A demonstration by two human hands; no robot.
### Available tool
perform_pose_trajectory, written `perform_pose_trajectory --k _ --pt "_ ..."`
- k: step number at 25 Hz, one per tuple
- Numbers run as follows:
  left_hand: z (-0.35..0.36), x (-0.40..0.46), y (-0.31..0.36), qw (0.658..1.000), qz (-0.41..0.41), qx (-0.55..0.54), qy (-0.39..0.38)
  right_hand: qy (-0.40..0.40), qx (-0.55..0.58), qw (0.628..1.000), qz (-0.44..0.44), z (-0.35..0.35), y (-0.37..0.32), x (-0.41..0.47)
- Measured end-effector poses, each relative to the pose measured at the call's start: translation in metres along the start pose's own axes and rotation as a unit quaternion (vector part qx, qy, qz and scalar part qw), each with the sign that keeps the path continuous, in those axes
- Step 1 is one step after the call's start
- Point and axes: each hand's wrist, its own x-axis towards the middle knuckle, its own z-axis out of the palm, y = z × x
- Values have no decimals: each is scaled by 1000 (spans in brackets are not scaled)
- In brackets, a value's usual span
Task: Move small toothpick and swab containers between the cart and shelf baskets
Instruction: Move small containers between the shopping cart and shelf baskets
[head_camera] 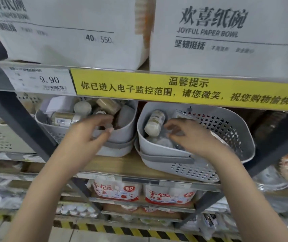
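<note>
Single head camera, close, faces forward and slightly down at shelf baskets (157, 149)

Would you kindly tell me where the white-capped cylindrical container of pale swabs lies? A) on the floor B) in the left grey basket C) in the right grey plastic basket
C: the white-capped swab container lies tilted inside the right grey plastic basket, beside the right hand.

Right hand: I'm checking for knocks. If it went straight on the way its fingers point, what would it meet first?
Probably the white swab jar lying in the right basket; the right hand points left-forward at it, though depth is unclear.
</note>
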Motion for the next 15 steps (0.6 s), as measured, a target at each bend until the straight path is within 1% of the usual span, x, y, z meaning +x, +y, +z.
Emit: perform_pose_trajectory --k 2,3,6,7,11,15 --pt "-12 1 -7 1000 -9 -1 4 -33 22 999 10 0 0 4" --pt "-16 2 -11 1000 -9 0 10 -31 21 999 6 0 -1 6" --pt "-26 7 -26 999 -26 2 21 13 -54 998 -16 1 -8 24" --pt "-28 9 -31 999 -35 4 28 13 -69 997 -20 2 -10 32" --pt "-41 23 -51 995 -81 9 49 -62 -100 993 4 18 -14 58" --pt "-49 44 -63 990 -127 -8 57 -48 -155 987 2 24 -14 67"
